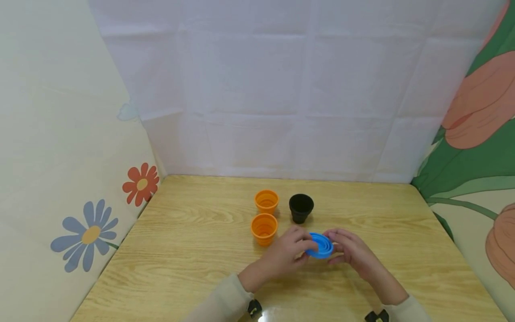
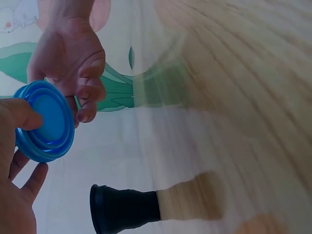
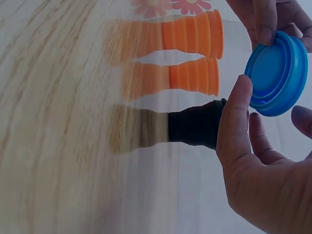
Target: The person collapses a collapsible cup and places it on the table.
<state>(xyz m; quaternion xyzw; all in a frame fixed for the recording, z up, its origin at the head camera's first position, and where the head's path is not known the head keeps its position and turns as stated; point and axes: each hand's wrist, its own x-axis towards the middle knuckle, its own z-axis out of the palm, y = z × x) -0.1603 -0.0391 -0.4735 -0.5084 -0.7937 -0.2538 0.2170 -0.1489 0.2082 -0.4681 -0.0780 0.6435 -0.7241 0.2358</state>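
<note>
Head view shows me the left hand point(image 1: 290, 248) with thumb and fingers clamped on the collapsed blue collapsible cup point(image 1: 323, 245), held above the wood-grain table point(image 1: 181, 250). The right hand point(image 1: 353, 251) has its fingers apart beside the rim, and I cannot tell whether a fingertip touches it. Beyond, I see two expanded orange collapsible cups point(image 1: 264, 223) standing near a black collapsible cup point(image 1: 301, 209).
</note>
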